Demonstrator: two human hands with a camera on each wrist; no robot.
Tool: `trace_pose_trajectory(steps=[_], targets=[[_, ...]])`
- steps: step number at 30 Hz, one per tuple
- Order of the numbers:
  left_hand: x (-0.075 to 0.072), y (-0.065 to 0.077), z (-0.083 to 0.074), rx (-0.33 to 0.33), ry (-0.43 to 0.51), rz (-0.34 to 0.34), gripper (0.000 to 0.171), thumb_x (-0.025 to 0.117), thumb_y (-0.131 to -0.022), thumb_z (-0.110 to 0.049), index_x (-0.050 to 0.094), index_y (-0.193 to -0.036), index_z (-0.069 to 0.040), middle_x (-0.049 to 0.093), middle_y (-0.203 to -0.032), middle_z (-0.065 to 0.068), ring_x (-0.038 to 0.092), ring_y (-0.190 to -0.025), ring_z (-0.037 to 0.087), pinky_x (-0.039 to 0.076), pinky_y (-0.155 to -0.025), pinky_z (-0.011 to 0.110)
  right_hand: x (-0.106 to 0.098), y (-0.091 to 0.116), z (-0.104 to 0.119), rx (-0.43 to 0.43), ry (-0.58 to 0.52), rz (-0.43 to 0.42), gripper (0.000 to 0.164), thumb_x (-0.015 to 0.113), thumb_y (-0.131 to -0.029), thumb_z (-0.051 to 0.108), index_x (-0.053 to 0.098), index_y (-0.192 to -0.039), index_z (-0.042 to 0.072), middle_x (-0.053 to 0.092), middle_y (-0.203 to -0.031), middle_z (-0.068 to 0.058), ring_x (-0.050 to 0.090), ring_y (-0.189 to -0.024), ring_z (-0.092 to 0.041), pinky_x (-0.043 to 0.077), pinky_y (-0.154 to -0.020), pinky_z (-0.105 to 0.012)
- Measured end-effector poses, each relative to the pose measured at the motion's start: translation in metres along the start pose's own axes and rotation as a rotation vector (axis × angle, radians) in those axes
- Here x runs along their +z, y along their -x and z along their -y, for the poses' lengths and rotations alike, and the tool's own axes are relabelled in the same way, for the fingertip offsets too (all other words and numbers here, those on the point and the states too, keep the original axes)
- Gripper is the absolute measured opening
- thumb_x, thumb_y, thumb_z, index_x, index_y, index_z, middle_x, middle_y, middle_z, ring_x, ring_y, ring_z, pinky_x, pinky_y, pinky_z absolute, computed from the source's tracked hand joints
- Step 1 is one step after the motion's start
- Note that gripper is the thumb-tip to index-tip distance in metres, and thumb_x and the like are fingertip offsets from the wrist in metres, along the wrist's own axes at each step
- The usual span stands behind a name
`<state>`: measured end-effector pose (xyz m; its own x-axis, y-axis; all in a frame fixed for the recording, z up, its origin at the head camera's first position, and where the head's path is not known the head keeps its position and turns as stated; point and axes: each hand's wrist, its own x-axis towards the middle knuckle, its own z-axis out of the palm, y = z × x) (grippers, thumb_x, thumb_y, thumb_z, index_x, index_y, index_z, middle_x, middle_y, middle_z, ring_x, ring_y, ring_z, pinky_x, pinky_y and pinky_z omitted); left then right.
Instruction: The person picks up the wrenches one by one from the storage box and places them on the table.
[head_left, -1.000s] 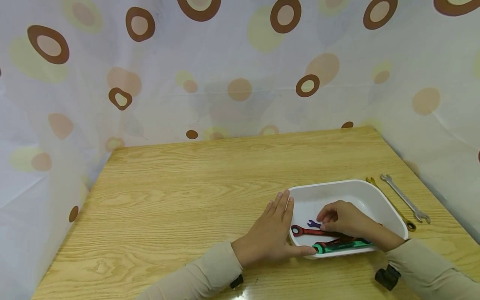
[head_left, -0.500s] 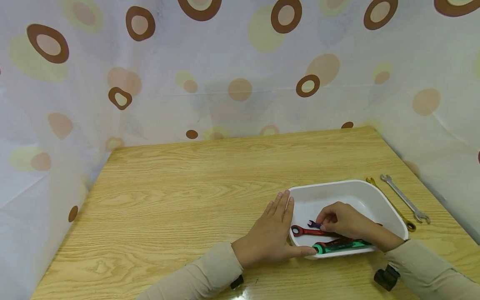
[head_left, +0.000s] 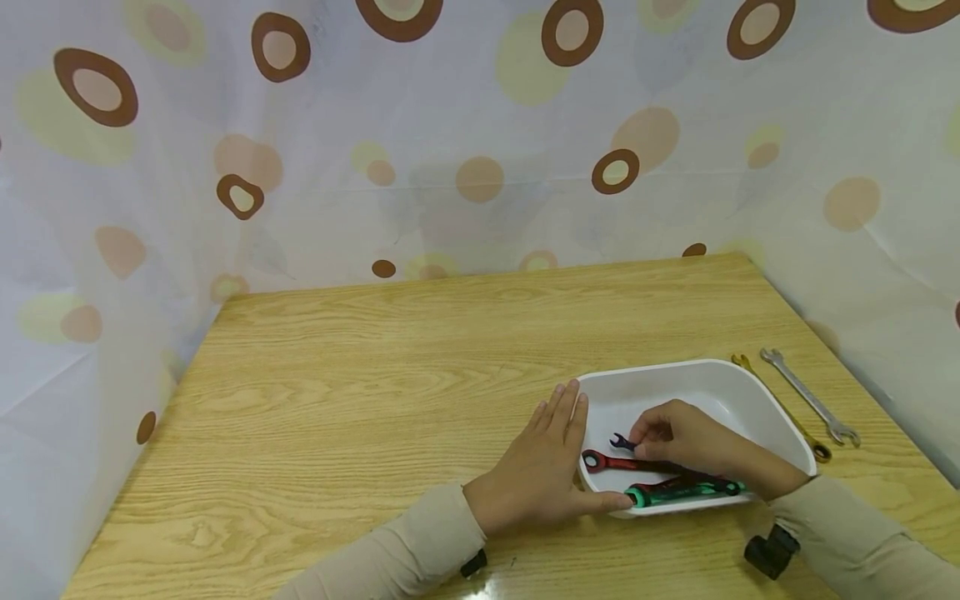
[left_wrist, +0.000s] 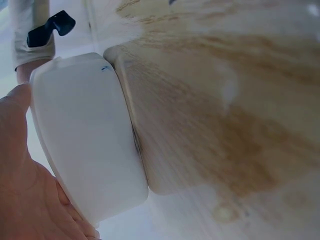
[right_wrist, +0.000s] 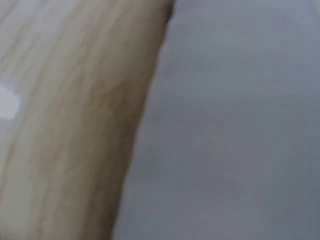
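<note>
In the head view my right hand (head_left: 686, 437) reaches into a white plastic bin (head_left: 697, 372) and pinches a small dark purple wrench (head_left: 621, 442). The wrench's ring end shows past the hand, above a green wrench (head_left: 678, 493). A red wrench (head_left: 617, 463) lies below my fingers, and more red shows between it and the green one. My left hand (head_left: 536, 471) rests against the bin's left end, fingers straight, thumb at the near corner. In the left wrist view that hand (left_wrist: 30, 185) lies along the bin's outer wall (left_wrist: 90, 135). The right wrist view is blurred and shows no hand.
A gold wrench (head_left: 813, 442) lies close along the bin's right side, partly hidden by it. Farther right is a silver open-end wrench (head_left: 810, 396). The wooden table (head_left: 375, 375) runs back to a patterned cloth (head_left: 480, 225) hanging around it.
My right hand has raised the purple wrench slightly, and its ring end has come into sight over the green wrench. The left hand and the bin have stayed put.
</note>
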<state>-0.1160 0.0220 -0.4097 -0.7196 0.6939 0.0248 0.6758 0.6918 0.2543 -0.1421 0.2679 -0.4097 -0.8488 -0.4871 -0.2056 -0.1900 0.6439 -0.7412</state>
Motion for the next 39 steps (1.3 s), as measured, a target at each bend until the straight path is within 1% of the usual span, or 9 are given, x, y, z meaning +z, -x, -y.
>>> trace_pose_trajectory(steps=[4, 9, 15, 19, 25, 27, 31, 35, 39], targets=[[0.0, 0.0, 0.0, -0.002, -0.003, 0.0, 0.116, 0.035, -0.08, -0.083, 0.002, -0.153, 0.001, -0.006, -0.16, 0.018, -0.002, -0.147, 0.03, 0.015, -0.117, 0.04, -0.006, -0.002, 0.005, 0.005, -0.071, -0.029, 0.013, 0.07, -0.087, 0.011, 0.068, -0.093, 0.0, 0.066, -0.081, -0.002, 0.057, -0.072, -0.007, 0.049, -0.065, -0.023], [0.0, -0.001, 0.0, 0.0, -0.003, 0.006, 0.116, 0.034, -0.08, -0.084, 0.002, -0.153, 0.0, -0.006, -0.16, 0.018, -0.002, -0.147, 0.03, 0.015, -0.117, 0.041, -0.012, -0.004, 0.014, -0.006, -0.072, -0.078, 0.014, 0.07, -0.087, 0.01, 0.068, -0.095, -0.002, 0.066, -0.083, -0.003, 0.058, -0.074, -0.008, 0.05, -0.065, -0.024], [0.001, -0.001, 0.001, 0.001, 0.01, 0.023, 0.116, 0.032, -0.079, -0.085, 0.001, -0.153, -0.001, -0.011, -0.159, 0.016, -0.005, -0.147, 0.028, 0.012, -0.118, 0.041, -0.022, -0.004, 0.024, 0.07, -0.061, -0.117, 0.019, 0.07, -0.088, 0.015, 0.068, -0.099, 0.0, 0.066, -0.085, -0.003, 0.058, -0.076, -0.015, 0.05, -0.065, -0.026], [0.001, -0.001, 0.001, -0.001, 0.016, 0.03, 0.116, 0.032, -0.079, -0.085, 0.0, -0.153, -0.001, -0.011, -0.159, 0.015, -0.007, -0.147, 0.028, 0.012, -0.118, 0.04, -0.032, 0.001, 0.031, 0.107, -0.063, -0.144, 0.026, 0.068, -0.09, 0.022, 0.067, -0.104, 0.001, 0.067, -0.091, -0.006, 0.059, -0.081, -0.015, 0.052, -0.068, -0.027], [0.001, -0.002, 0.001, -0.008, 0.026, 0.042, 0.116, 0.03, -0.078, -0.086, 0.0, -0.153, -0.002, -0.012, -0.159, 0.014, -0.007, -0.147, 0.027, 0.01, -0.118, 0.04, -0.053, 0.015, 0.036, 0.109, -0.072, -0.207, 0.033, 0.064, -0.093, 0.025, 0.063, -0.112, -0.002, 0.067, -0.101, -0.011, 0.061, -0.085, -0.012, 0.053, -0.072, -0.027], [0.001, -0.002, 0.001, -0.01, 0.029, 0.041, 0.117, 0.029, -0.078, -0.086, -0.001, -0.153, -0.002, -0.012, -0.16, 0.013, -0.008, -0.147, 0.027, 0.01, -0.118, 0.04, -0.062, 0.02, 0.035, 0.109, -0.079, -0.237, 0.034, 0.063, -0.094, 0.025, 0.062, -0.113, -0.003, 0.067, -0.1, -0.008, 0.06, -0.084, -0.009, 0.053, -0.071, -0.026], [0.001, -0.002, 0.001, -0.011, 0.027, 0.042, 0.116, 0.029, -0.078, -0.086, -0.002, -0.153, -0.002, -0.013, -0.159, 0.013, -0.008, -0.147, 0.026, 0.009, -0.118, 0.039, -0.083, 0.032, 0.028, 0.117, -0.124, -0.306, 0.03, 0.061, -0.096, 0.023, 0.06, -0.114, -0.001, 0.067, -0.096, 0.007, 0.06, -0.084, -0.004, 0.053, -0.071, -0.022], [0.001, -0.001, 0.001, -0.007, 0.027, 0.043, 0.115, 0.03, -0.079, -0.085, -0.002, -0.153, -0.002, -0.013, -0.159, 0.013, -0.01, -0.147, 0.025, 0.009, -0.118, 0.039, -0.104, 0.046, 0.014, 0.111, -0.194, -0.389, 0.015, 0.059, -0.097, 0.018, 0.064, -0.109, 0.011, 0.065, -0.095, 0.019, 0.061, -0.085, 0.001, 0.052, -0.071, -0.016], [0.001, -0.001, 0.001, -0.001, 0.037, 0.045, 0.114, 0.03, -0.08, -0.085, -0.003, -0.153, -0.003, -0.014, -0.159, 0.012, -0.012, -0.146, 0.025, 0.008, -0.118, 0.039, -0.123, 0.061, -0.003, 0.102, -0.272, -0.48, 0.014, 0.058, -0.096, 0.015, 0.066, -0.106, 0.022, 0.065, -0.095, 0.022, 0.061, -0.085, 0.004, 0.051, -0.068, -0.013]])
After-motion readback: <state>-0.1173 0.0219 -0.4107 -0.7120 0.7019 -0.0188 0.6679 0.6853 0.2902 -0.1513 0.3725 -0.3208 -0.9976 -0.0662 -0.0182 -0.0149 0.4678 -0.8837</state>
